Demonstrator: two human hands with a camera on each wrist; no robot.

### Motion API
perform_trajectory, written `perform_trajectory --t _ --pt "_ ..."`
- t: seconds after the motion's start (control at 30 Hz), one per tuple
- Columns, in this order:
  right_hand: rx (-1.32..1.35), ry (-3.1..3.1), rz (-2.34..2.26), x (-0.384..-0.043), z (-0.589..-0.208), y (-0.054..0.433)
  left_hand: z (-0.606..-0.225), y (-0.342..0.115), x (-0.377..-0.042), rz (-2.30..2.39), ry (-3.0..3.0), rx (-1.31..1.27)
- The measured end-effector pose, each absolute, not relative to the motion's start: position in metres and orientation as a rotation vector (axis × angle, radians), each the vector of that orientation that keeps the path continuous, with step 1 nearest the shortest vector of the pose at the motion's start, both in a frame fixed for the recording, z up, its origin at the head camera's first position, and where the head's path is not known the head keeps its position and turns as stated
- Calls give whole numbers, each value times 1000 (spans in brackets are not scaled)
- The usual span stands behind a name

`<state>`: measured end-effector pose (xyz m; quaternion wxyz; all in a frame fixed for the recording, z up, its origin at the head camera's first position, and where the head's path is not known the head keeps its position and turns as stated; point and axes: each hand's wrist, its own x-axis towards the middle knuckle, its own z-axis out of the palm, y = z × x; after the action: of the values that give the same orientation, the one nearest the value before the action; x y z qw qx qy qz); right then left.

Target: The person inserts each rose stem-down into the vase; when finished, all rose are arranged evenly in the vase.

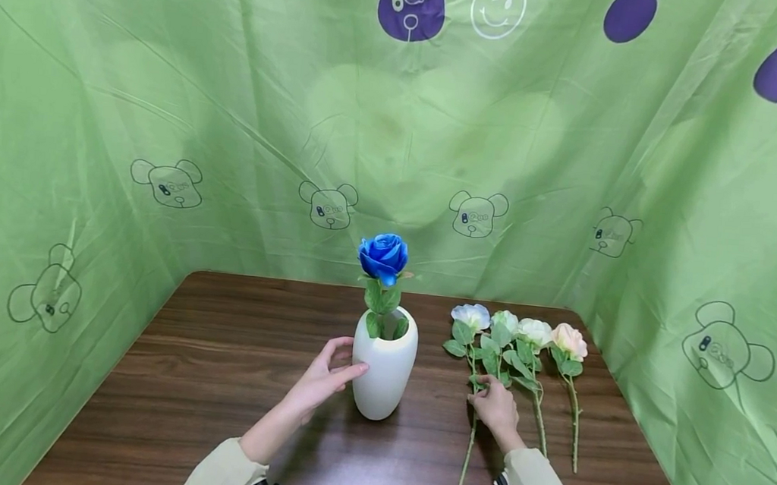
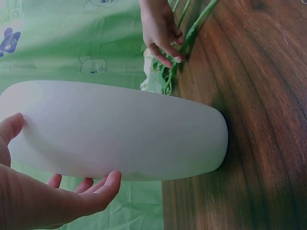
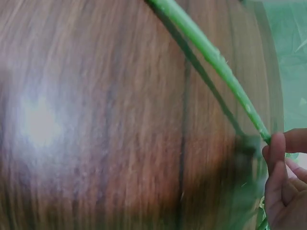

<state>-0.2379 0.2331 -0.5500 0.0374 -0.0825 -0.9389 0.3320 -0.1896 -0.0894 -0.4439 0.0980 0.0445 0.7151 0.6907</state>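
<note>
A white vase (image 1: 383, 379) stands upright on the table, with a blue rose (image 1: 383, 258) in its mouth. My left hand (image 1: 325, 374) holds the vase at its left side, thumb and fingers spread against the wall. To the right, my right hand (image 1: 495, 408) pinches the stem of a pale blue rose (image 1: 471, 317); in the right wrist view the green stem (image 3: 216, 60) runs out from between thumb and fingertips, above its shadow. Beside it lie a pale green-white rose (image 1: 505, 322), a white rose (image 1: 535, 332) and a pale pink rose (image 1: 569, 340).
The brown wooden table (image 1: 215, 351) carries all of this. Green printed cloth (image 1: 397, 136) hangs behind it and on both sides. A bright reflection shows on the tabletop in the right wrist view.
</note>
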Motion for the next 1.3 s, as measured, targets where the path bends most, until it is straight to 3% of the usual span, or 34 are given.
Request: perform_trajectory --t 0.3,0.67,0.8,0.93,1.3 --pt "-175 -2592 1728 -236 -546 223 -444 -89 -190 2045 2122 128" --pt "119 -2312 2021 -230 -541 216 -442 -89 -189 2041 2122 124" --pt "306 -2143 2046 -248 -575 226 -442 -89 -189 2041 2118 119" --pt "319 -1951 2068 -269 -599 231 -442 -89 -189 2045 2117 114" --pt "377 -1631 2051 -312 -592 246 -445 -88 -191 2054 2117 102"
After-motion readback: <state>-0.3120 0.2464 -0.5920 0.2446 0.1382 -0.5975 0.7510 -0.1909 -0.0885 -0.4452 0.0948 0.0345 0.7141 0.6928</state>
